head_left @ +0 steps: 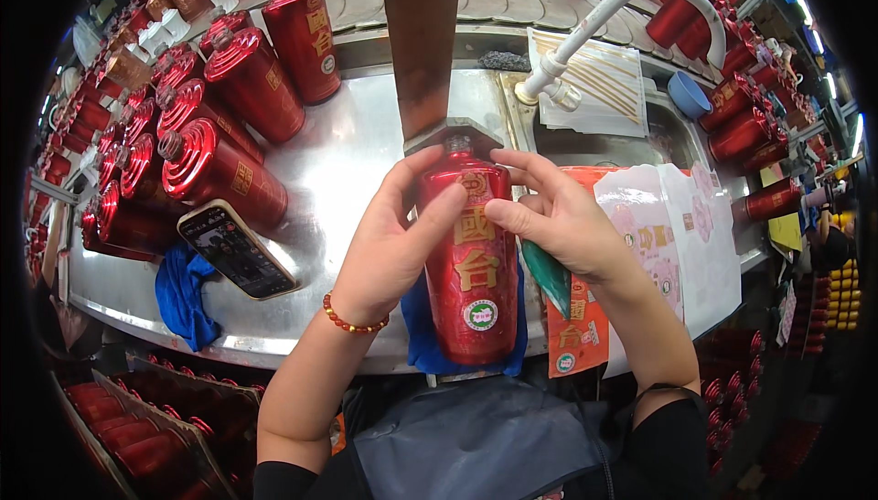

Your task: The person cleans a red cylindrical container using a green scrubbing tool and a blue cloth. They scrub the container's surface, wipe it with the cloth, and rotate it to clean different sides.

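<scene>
A glossy red bottle (474, 271) with gold characters and a round green-and-white sticker lies lengthwise on a blue cloth (421, 340) at the near edge of a steel counter (357, 152). My left hand (389, 244), with a red bead bracelet at the wrist, grips the bottle's left side, thumb across its shoulder. My right hand (558, 216) presses fingertips on the bottle's upper front, near the gold label. The bottle's neck points away from me toward a brown upright post (419, 33).
Several red bottles (219, 116) stand crowded at the left and back. A phone (236, 249) leans on a blue rag (183, 294). To the right lie label sheets (668, 235), a sink with a white tap (631, 6), and a blue bowl (688, 95). Crates of red bottles (146, 427) sit below.
</scene>
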Tool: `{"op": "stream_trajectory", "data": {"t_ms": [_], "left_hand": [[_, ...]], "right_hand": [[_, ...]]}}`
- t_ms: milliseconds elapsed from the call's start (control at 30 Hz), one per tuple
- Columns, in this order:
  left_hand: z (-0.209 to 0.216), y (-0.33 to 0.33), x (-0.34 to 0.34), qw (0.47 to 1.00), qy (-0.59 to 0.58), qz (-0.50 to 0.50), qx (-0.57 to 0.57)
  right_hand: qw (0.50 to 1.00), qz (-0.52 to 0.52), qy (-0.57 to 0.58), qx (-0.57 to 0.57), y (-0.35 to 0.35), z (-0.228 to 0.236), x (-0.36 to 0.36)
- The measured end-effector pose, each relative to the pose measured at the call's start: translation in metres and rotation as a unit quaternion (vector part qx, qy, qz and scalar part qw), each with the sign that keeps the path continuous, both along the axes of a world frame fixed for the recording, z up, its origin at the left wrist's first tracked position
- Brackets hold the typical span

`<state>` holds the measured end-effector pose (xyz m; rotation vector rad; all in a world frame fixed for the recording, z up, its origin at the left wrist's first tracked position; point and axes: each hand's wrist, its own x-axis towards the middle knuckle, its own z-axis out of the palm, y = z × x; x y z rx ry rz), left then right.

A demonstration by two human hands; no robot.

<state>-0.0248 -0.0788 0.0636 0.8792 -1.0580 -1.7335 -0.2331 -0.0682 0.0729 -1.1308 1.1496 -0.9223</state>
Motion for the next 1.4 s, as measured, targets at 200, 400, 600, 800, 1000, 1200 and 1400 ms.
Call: {"op": "stream_trajectory", "data": {"t_ms": [200,400,600,800,1000,1200,1400], "left_hand": [[-0.005,0.000,0.000,1.000,-0.018,-0.002,-0.021],[-0.020,-0.001,0.009,1.000,0.005,-0.003,0.005],[-0.027,0.042,0.024,0.990,-0.134,0.032,-0.040],[-0.052,0.077,0.028,0.957,-0.237,0.010,-0.168],[-0.060,0.077,0.026,0.974,-0.183,0.014,-0.130],[-0.066,0.077,0.030,0.981,-0.156,0.002,-0.117],[-0.058,0.082,0.029,0.973,-0.182,-0.020,-0.142]], "right_hand": [[0.999,0.004,-0.018,0.026,-0.001,0.002,0.002],[0.999,0.017,-0.039,0.025,0.001,0.000,-0.002],[0.984,0.019,-0.094,0.151,0.043,-0.007,-0.022],[0.984,-0.002,-0.136,0.112,0.076,-0.019,-0.005],[0.986,-0.004,-0.135,0.102,0.076,-0.025,0.000],[0.979,0.003,-0.166,0.121,0.075,-0.025,-0.010],[0.980,-0.003,-0.153,0.124,0.075,-0.021,-0.005]]}}
